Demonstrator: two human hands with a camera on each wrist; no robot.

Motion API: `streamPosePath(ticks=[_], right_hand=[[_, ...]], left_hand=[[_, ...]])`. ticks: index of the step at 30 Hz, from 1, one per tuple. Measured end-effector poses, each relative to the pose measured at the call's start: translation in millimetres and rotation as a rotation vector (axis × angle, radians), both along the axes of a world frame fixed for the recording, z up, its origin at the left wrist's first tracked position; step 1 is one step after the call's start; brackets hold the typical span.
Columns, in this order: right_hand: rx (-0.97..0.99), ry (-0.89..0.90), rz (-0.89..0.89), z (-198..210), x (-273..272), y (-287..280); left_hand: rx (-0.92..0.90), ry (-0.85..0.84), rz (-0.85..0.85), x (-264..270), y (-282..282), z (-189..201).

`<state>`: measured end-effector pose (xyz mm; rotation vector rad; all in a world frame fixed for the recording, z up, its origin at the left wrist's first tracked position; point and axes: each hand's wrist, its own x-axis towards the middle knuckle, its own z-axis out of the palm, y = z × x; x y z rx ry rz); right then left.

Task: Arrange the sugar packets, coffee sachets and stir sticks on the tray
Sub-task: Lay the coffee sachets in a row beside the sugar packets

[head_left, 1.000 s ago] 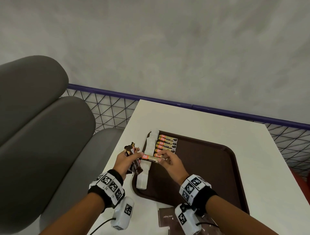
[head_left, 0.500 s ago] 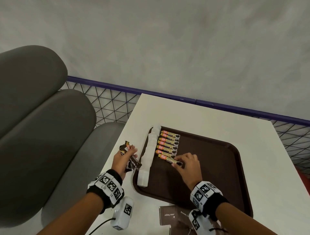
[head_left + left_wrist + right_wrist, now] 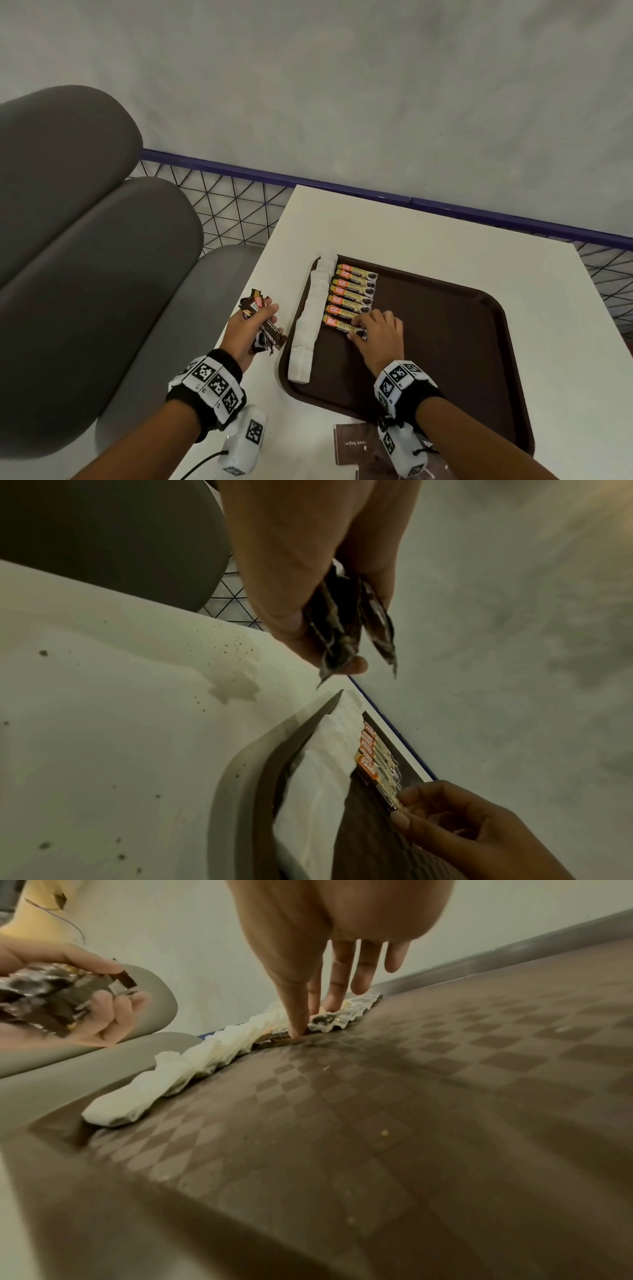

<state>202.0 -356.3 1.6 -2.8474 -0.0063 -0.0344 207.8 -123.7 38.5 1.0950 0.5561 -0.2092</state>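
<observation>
A brown tray (image 3: 445, 342) lies on the white table (image 3: 428, 233). White paper-wrapped stir sticks (image 3: 310, 322) run along its left edge, with a row of several orange-and-gold coffee sachets (image 3: 352, 291) beside them. My right hand (image 3: 359, 330) rests on the nearest sachet (image 3: 337, 324); in the right wrist view its straight fingers (image 3: 342, 974) press down on the row (image 3: 346, 1012). My left hand (image 3: 255, 322) hovers left of the tray and grips a bundle of dark sachets (image 3: 265, 329), also seen as the bundle (image 3: 342, 626) in the left wrist view.
Brown sugar packets (image 3: 356, 445) lie at the table's near edge, partly under my right wrist. A grey padded seat (image 3: 85, 274) stands at the left. A purple rail with wire mesh (image 3: 239, 212) runs behind the table.
My right hand took one sachet from beside my left hand, moved it right and laid it at the near end of the row. My left hand drew back left with its bundle.
</observation>
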Motion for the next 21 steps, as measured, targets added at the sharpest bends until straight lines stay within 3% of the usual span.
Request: streamPosePath(ticks=[10,17,21], right_hand=[[0.072,0.028,0.015,13,-3,6],[0.391,0.013,0.277,51,-21,42],[0.365,-0.001,0.387,65,-31,60]], left_hand=[[-0.051,-0.027,-0.057,-2,-9,4],[-0.018,-0.063,-0.093,-5,-23,9],[0.01,-0.113,-0.157,-10,-30,13]])
